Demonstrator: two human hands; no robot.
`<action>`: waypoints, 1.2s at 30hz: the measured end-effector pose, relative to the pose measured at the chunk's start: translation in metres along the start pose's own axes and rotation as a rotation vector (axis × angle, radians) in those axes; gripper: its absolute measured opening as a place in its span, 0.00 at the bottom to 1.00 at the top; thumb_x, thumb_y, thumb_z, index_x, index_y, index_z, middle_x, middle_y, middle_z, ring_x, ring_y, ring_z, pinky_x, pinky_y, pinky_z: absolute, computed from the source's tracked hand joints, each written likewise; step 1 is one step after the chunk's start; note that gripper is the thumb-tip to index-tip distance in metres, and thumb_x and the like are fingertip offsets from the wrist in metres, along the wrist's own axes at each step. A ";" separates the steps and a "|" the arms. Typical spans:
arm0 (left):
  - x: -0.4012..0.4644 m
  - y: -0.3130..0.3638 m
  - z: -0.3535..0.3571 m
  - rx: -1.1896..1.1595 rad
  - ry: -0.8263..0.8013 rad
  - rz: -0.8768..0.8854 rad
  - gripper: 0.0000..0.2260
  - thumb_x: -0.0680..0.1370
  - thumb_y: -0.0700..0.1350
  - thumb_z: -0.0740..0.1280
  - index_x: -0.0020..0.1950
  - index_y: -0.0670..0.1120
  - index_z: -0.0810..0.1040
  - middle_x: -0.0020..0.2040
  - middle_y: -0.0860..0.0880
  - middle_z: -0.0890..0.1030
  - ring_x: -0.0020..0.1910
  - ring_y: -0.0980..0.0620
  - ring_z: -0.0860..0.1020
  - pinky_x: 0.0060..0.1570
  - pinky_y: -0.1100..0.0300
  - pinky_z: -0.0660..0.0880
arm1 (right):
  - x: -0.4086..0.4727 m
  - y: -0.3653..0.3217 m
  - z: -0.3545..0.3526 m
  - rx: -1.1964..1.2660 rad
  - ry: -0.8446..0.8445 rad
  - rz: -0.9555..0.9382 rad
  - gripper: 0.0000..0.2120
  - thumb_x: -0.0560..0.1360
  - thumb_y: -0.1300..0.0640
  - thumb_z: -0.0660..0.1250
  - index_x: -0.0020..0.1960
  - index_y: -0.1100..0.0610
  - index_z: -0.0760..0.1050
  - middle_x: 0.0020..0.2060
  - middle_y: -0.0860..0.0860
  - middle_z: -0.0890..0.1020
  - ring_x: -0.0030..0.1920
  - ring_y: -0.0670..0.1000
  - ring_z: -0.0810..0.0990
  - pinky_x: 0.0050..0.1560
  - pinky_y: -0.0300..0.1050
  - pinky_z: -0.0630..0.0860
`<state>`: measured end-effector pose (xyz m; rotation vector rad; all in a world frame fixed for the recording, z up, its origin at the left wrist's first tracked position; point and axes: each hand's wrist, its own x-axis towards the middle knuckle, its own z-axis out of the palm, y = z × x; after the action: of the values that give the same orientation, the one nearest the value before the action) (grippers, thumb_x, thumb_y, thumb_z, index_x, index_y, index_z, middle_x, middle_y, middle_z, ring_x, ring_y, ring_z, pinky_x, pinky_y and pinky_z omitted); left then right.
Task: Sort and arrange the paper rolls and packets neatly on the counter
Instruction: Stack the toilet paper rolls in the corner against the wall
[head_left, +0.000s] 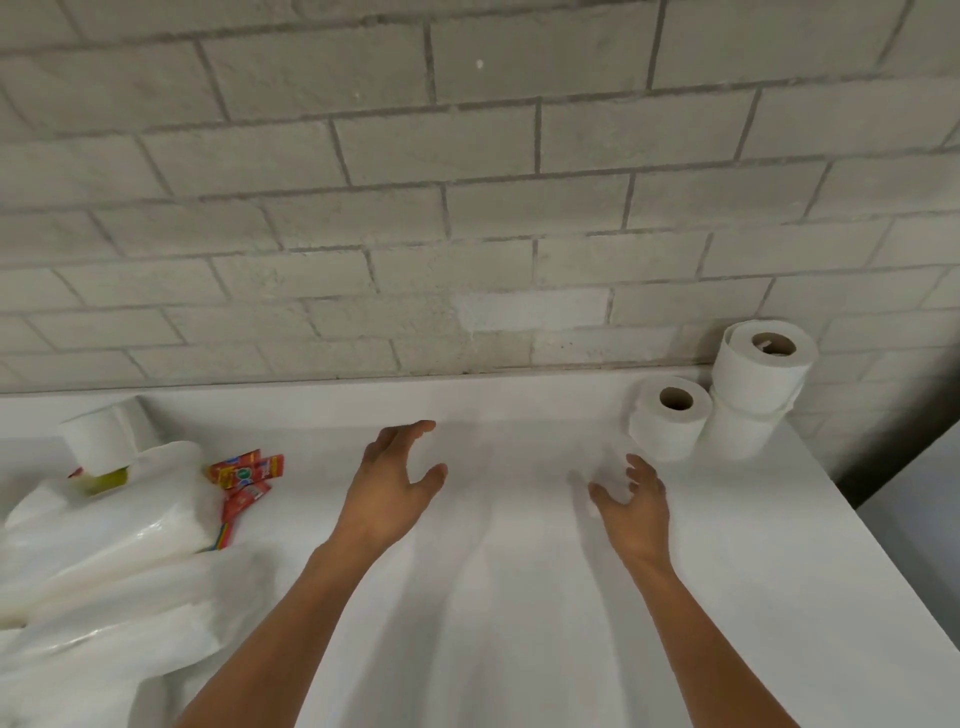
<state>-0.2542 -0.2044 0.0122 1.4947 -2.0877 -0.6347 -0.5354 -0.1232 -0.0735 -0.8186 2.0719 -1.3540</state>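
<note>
At the back right of the white counter (509, 597) stand paper rolls on end: one single roll (667, 423) and, beside it against the wall, a stack of two rolls (753, 395). Another roll (98, 436) sits at the far left on top of plastic-wrapped paper packs (104, 525). Several small red packets (247, 478) lie next to those packs. My left hand (389, 488) hovers over the counter's middle, fingers spread and holding nothing. My right hand (634, 499) is just in front of the single roll, fingers loosely curved, holding nothing and apart from the roll.
A grey-white brick wall (467, 208) runs along the back of the counter. The counter's right edge (883, 551) drops off to a darker floor area. White plastic wrapping (114, 623) spills over the counter's left front.
</note>
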 end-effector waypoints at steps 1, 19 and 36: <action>-0.001 -0.002 -0.006 0.018 0.014 0.004 0.24 0.78 0.55 0.68 0.73 0.59 0.67 0.70 0.56 0.69 0.70 0.52 0.68 0.65 0.56 0.70 | -0.006 -0.005 0.006 -0.013 -0.036 -0.022 0.31 0.74 0.55 0.74 0.73 0.53 0.67 0.67 0.53 0.73 0.64 0.53 0.74 0.59 0.46 0.73; 0.009 -0.171 -0.198 0.165 0.211 -0.191 0.24 0.77 0.54 0.65 0.73 0.56 0.68 0.72 0.52 0.68 0.69 0.45 0.67 0.62 0.50 0.70 | -0.111 -0.156 0.167 -0.184 -0.342 -0.292 0.27 0.74 0.49 0.73 0.70 0.47 0.69 0.62 0.47 0.74 0.61 0.50 0.75 0.56 0.42 0.70; 0.064 -0.348 -0.273 -0.132 0.345 -0.703 0.50 0.69 0.62 0.74 0.80 0.53 0.45 0.79 0.41 0.52 0.73 0.31 0.60 0.71 0.38 0.60 | -0.152 -0.218 0.275 -0.154 -0.353 -0.312 0.26 0.74 0.46 0.73 0.69 0.42 0.69 0.62 0.43 0.74 0.60 0.45 0.75 0.55 0.41 0.70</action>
<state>0.1516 -0.3908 0.0128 2.0870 -1.2191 -0.6749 -0.1941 -0.2484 0.0460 -1.3864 1.8369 -1.1074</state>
